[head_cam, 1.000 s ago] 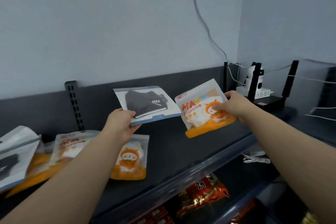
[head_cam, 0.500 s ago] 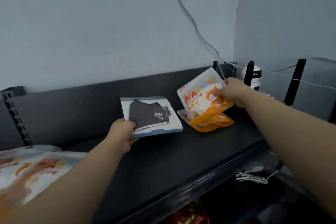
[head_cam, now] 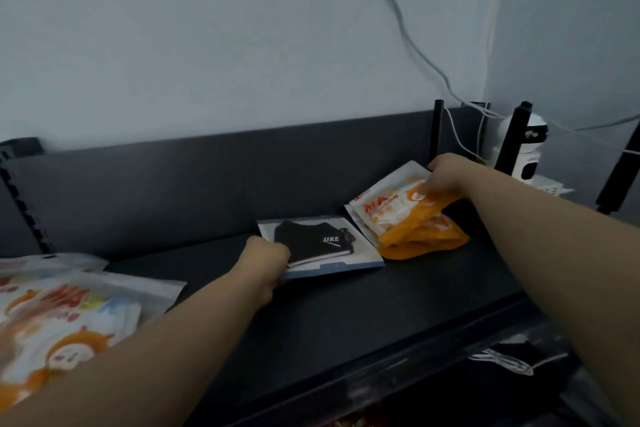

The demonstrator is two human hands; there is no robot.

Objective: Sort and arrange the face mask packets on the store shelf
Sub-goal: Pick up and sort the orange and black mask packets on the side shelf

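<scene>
My left hand (head_cam: 265, 258) grips the near left corner of a white packet showing a black mask (head_cam: 320, 244), which lies low over the dark shelf (head_cam: 346, 315). My right hand (head_cam: 445, 175) holds the top of an orange and white mask packet (head_cam: 384, 208) that rests on another orange packet (head_cam: 426, 239) at the shelf's right end. The two packets sit side by side, almost touching. More orange and white packets (head_cam: 65, 315) lie at the near left, partly behind my left forearm.
A small white camera (head_cam: 528, 156) stands on the far right behind black uprights, with white cables (head_cam: 405, 28) running up the wall. The dark back panel (head_cam: 207, 184) closes the shelf's rear. A coiled white cable (head_cam: 502, 359) lies on the lower level.
Both hands have come down toward the shelf. The black-mask packet now lies nearly flat, and the orange packet has settled onto the one under it. My view has shifted right.
</scene>
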